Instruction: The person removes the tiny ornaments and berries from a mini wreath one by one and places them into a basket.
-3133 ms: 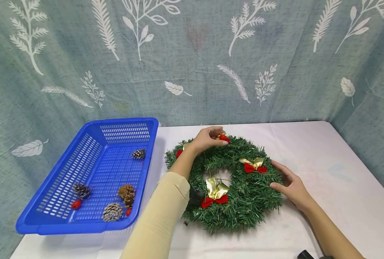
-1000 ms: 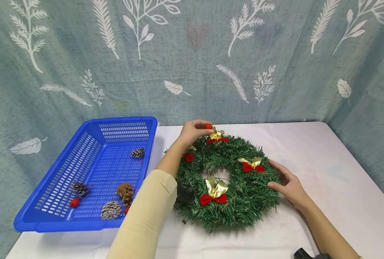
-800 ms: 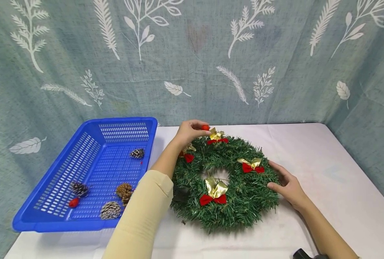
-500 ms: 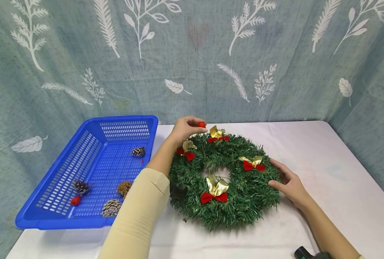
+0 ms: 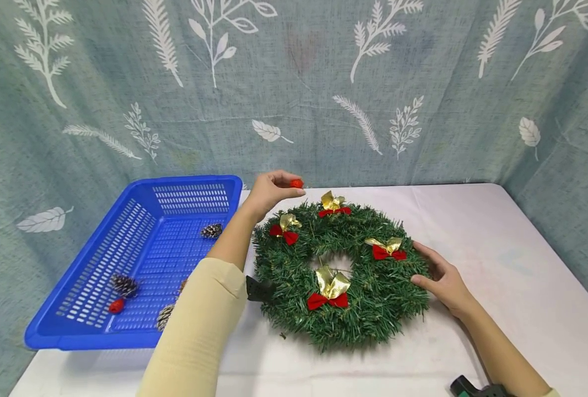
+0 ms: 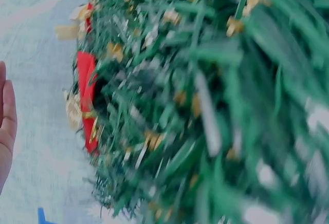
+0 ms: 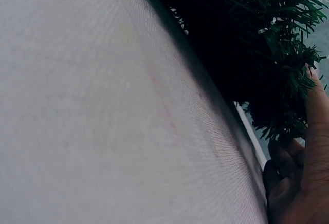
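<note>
A round green Christmas wreath [image 5: 373,309] lies on the white cloth, bearing several red bows with gold ribbon, such as the front bow [image 5: 327,300]. Beyond its far left edge, my left hand [image 5: 266,194] pinches a small red berry ornament [image 5: 297,183] between thumb and fingers, apart from the wreath. In the left wrist view only part of that hand [image 6: 6,131] shows, at the left edge, and the ornament is out of sight. My right hand [image 5: 444,284] grips the wreath's right edge; the right wrist view shows its thumb [image 7: 317,111] against the needles and fingers curled lower down.
A blue plastic basket [image 5: 50,336] stands at the left, holding several pine cones, among them a dark one [image 5: 124,285], and a red berry ornament [image 5: 117,306]. My left sleeve hides part of its contents. A leaf-patterned curtain [image 5: 294,82] hangs behind the table.
My left hand has left the bow at the wreath's far side and moved left and slightly up with the red berry ornament, uncovering the left bow. My right hand stays on the wreath.
</note>
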{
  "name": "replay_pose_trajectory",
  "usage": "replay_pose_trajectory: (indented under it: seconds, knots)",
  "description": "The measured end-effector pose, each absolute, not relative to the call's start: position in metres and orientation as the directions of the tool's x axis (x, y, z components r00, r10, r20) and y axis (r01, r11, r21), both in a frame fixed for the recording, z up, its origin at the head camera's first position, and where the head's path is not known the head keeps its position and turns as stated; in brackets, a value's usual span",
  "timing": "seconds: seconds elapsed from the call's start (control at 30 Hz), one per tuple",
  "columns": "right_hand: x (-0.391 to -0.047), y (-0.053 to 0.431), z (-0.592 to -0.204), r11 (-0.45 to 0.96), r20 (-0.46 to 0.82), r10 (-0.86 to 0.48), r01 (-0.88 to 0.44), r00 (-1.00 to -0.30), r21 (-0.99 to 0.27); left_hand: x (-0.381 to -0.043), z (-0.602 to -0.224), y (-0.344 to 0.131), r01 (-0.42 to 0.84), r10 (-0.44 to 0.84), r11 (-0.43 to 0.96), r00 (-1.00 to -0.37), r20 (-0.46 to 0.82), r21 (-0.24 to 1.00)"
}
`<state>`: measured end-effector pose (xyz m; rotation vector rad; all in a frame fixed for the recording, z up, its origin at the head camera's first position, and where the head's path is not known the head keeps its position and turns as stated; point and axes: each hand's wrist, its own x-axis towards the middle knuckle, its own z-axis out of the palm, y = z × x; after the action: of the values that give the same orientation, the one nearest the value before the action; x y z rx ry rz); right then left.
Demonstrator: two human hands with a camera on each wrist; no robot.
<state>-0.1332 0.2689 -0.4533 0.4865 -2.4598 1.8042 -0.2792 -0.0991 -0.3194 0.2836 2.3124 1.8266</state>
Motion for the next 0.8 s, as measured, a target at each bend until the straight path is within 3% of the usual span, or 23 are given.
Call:
replay_pose_trajectory:
  seconds: [0.8]
  knots:
    - [-0.133, 0.270, -0.454, 0.286, 0.216, -0.211, -0.271, -0.953, -0.919, -0.279, -0.289, -0.155, 0.094, 0.173, 0.216, -0.983, 0.057, 0.972]
